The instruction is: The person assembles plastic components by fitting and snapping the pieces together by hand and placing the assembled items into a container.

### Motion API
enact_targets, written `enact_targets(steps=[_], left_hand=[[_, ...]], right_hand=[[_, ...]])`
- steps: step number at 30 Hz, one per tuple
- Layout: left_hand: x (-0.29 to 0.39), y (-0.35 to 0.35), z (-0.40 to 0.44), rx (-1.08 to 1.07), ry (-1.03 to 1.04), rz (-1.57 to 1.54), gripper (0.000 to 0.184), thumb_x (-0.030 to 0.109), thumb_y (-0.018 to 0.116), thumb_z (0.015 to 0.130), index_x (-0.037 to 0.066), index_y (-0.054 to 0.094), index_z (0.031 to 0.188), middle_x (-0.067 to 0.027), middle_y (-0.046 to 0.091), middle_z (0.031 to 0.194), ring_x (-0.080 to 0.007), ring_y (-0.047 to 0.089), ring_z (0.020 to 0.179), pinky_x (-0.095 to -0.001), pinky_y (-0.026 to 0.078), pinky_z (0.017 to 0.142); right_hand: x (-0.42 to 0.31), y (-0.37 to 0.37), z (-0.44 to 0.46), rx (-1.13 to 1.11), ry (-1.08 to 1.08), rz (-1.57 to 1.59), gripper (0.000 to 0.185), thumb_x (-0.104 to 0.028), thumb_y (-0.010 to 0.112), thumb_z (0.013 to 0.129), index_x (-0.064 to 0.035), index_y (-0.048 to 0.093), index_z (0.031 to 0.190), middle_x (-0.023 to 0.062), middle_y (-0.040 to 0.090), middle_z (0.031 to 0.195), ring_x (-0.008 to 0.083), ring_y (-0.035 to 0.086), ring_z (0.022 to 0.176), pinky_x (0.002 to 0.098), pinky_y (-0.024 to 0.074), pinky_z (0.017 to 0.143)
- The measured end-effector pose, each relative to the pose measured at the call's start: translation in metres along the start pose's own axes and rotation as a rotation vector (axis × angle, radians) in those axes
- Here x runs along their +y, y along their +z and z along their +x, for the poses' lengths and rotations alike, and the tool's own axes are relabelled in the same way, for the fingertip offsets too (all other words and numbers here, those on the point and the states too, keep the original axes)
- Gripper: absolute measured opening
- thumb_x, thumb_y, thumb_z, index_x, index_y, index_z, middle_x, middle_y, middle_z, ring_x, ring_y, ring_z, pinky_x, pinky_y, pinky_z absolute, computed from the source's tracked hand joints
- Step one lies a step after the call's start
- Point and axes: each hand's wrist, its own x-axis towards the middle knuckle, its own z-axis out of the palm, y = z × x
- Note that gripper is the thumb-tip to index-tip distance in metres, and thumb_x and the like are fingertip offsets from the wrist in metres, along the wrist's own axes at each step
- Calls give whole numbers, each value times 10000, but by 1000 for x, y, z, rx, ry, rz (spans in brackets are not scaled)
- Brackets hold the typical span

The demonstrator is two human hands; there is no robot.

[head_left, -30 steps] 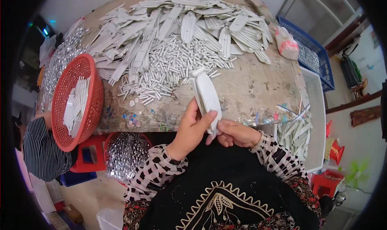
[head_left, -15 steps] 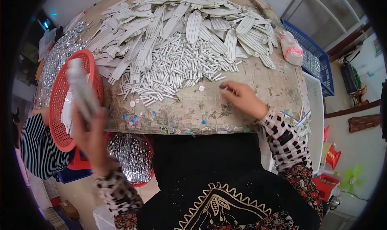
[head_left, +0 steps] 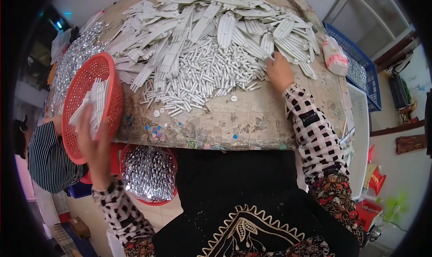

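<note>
At the left, my left hand (head_left: 95, 149) is blurred, its fingers stretched and apart with nothing in them. It is in front of a red perforated basket (head_left: 114, 88), which holds several flat white pieces (head_left: 96, 104). My right hand (head_left: 281, 73) reaches to the right part of the pile on the table. Its fingertips close on the near end of a long, flat white ribbed piece (head_left: 267, 44); the thumb is mostly hidden. Beside that hand, to the left, lies a heap of short white tubes (head_left: 211, 68). Many more flat white ribbed pieces (head_left: 164, 27) are spread behind the heap.
Silvery small parts (head_left: 78, 54) cover the table's far left. A second red basket (head_left: 174, 164) of silvery parts stands below the table edge. At the right are a pink-and-white package (head_left: 335, 56), a blue crate (head_left: 372, 83) and a white bin (head_left: 358, 122). A striped sleeve (head_left: 47, 153) shows at left.
My left hand has let go of the blurred white piece it held by the basket. My right hand has moved from the table's front up to the flat pieces. The view has shifted slightly.
</note>
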Motion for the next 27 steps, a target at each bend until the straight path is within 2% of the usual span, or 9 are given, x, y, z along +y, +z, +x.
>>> enact_targets(steps=[3, 6, 9, 11, 16, 18, 21, 23, 27], left_hand=[[37, 34, 3, -149, 19, -310, 338, 48, 652, 856, -16, 604, 1185, -162, 600, 1194, -289, 576, 1124, -358, 437, 971], [41, 79, 1, -215, 16, -350, 316, 65, 654, 855, 3, 623, 1163, -159, 614, 1138, -288, 601, 1069, -338, 463, 914], [39, 120, 4, -263, -17, -373, 299, 91, 645, 859, 31, 638, 1152, -153, 616, 1086, -295, 616, 993, -332, 479, 848], [41, 139, 8, -290, -170, -422, 285, 112, 638, 863, 46, 648, 1140, -148, 618, 1041, -290, 620, 937, -342, 483, 796], [44, 175, 10, -237, -167, -440, 268, 134, 635, 861, 48, 661, 1113, -125, 623, 1010, -292, 611, 910, -364, 478, 768], [52, 182, 10, -244, -156, -438, 257, 135, 634, 858, 46, 667, 1098, -121, 623, 1003, -296, 607, 906, -371, 476, 764], [57, 186, 10, -316, -94, -390, 231, 146, 632, 856, 41, 678, 1057, -127, 615, 992, -312, 597, 895, -384, 474, 763], [54, 195, 13, -224, -54, -226, 247, 124, 625, 878, 29, 655, 1104, -116, 593, 1008, -225, 591, 773, -311, 469, 698], [38, 207, 34, -33, -131, -114, 304, 177, 653, 864, 41, 644, 1135, -129, 584, 996, -247, 586, 779, -329, 468, 715]], right_hand=[[6, 5, 6, -43, 77, 81, 421, -246, 607, 863, 49, 546, 1158, 296, 623, 1027, 443, 598, 981, 482, 475, 849], [7, 0, 5, -42, 99, 180, 532, -268, 674, 789, 59, 527, 1183, 304, 625, 1065, 430, 603, 1024, 457, 480, 868], [20, 4, 5, -4, 169, 310, 559, -225, 703, 740, 59, 531, 1189, 254, 650, 999, 352, 653, 929, 408, 507, 797], [28, -2, 3, -59, 372, 610, 547, -182, 714, 710, 58, 551, 1173, 182, 652, 919, 246, 651, 798, 347, 508, 688], [59, -30, -38, -115, 247, 650, 464, -143, 688, 738, 59, 565, 1137, 103, 626, 792, 175, 594, 661, 303, 463, 582], [60, -50, -67, -144, 109, 444, 434, -51, 641, 830, 25, 502, 1234, 31, 559, 777, 93, 541, 646, 236, 426, 538], [69, -56, -104, -159, 232, 644, 395, -82, 637, 832, 36, 538, 1195, 66, 599, 768, 125, 552, 654, 253, 447, 603], [65, -60, -121, -152, 205, 652, 396, -72, 631, 838, 22, 534, 1210, 66, 609, 783, 120, 555, 663, 249, 449, 611], [67, -53, -127, -106, 194, 628, 402, -117, 645, 833, -17, 564, 1213, 97, 657, 851, 147, 600, 719, 270, 474, 663]])
